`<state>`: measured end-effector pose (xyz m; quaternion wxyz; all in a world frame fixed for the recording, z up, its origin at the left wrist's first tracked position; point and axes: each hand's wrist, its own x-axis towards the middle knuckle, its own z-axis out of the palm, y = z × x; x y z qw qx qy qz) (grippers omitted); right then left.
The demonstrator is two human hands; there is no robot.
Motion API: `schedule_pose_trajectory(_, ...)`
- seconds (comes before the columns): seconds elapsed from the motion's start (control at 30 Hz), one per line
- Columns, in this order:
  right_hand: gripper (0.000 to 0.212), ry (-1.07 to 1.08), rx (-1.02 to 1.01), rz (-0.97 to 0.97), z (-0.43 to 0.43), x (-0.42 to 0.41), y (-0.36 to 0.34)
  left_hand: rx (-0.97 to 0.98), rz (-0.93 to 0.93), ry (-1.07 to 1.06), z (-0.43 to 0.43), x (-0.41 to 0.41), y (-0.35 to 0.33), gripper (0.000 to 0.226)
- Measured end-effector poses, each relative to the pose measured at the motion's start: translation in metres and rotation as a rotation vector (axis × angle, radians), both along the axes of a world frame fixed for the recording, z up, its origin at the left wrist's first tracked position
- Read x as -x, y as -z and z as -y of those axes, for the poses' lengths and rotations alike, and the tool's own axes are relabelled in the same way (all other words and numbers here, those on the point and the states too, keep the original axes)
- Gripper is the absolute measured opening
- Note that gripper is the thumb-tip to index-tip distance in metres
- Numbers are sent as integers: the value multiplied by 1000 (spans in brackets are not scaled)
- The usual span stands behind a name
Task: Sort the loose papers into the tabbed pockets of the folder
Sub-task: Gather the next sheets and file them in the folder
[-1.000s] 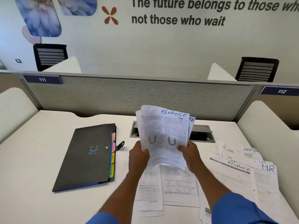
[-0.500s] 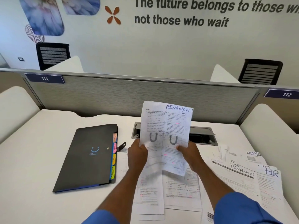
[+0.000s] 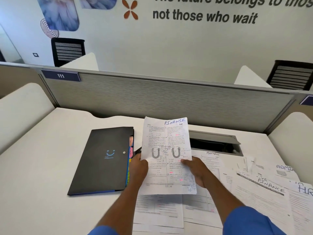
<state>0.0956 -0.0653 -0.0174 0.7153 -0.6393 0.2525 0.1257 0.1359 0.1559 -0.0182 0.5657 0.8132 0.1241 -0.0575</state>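
I hold a printed sheet marked FINANCE (image 3: pixel 166 146) upright above the desk, with two horseshoe drawings on it. My left hand (image 3: pixel 139 168) grips its left edge and my right hand (image 3: pixel 196 172) grips its right edge lower down. The black folder (image 3: pixel 101 158) lies closed on the desk to the left, its coloured tabs (image 3: pixel 130 150) along its right side. Loose papers (image 3: pixel 260 192) marked ADMIN, FINANCE and HR are spread to the right, and more sheets (image 3: pixel 159 211) lie under my hands.
A grey cable hatch (image 3: pixel 215 143) stands open behind the papers. A grey partition (image 3: pixel 152 99) closes off the back of the white desk (image 3: pixel 33 167), with rounded white dividers on both sides. Black chairs stand beyond the partition.
The held stack has been squared up from a fanned bunch into a neat sheet and shifted slightly left, toward the folder. The folder has not moved.
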Motion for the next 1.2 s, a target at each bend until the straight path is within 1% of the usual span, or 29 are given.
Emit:
schedule_pose_trajectory(0.17,26,-58,146,-4,-7,-7,8,26,-17,15,-9,-3,9,42)
schedule_pose_trajectory(0.27,26,-52,189,-15,-12,-14,13,-23,-33,25,-12,-8,16,34)
schedule_pose_trajectory(0.33,29,-49,209,-19,-15,-19,16,-174,-37,60,-16,-14,20,24)
schedule_pose_trajectory(0.37,30,-47,212,-22,-17,-22,18,-296,-28,76,-20,-18,19,21)
schedule_pose_trajectory(0.4,30,-44,211,-25,-18,-24,21,-427,25,80,-23,-23,20,17)
schedule_pose_trajectory(0.43,30,-44,210,-30,-19,-26,22,-537,121,90,-28,-27,22,10)
schedule_pose_trajectory(0.47,30,-43,208,-36,-20,-29,24,-617,192,105,-32,-33,26,6)
schedule_pose_trajectory(0.5,30,-41,204,-42,-20,-33,26,-658,188,122,-35,-39,25,8)
schedule_pose_trajectory(0.57,30,-28,187,-52,-22,-40,31,-768,122,157,-41,-50,26,19)
schedule_pose_trajectory(0.6,30,-20,174,-56,-22,-43,33,-797,119,140,-43,-56,27,22)
schedule_pose_trajectory(0.73,30,-33,114,-54,-26,-58,42,-756,144,74,-51,-82,31,25)
schedule_pose_trajectory(0.9,29,-40,58,-42,-26,-70,48,-786,77,111,-55,-108,44,37)
schedule_pose_trajectory(1.07,26,-63,69,-33,-23,-74,50,-945,36,138,-54,-124,53,41)
schedule_pose_trajectory(1.2,27,-65,94,-29,-20,-76,54,-974,16,118,-54,-132,58,42)
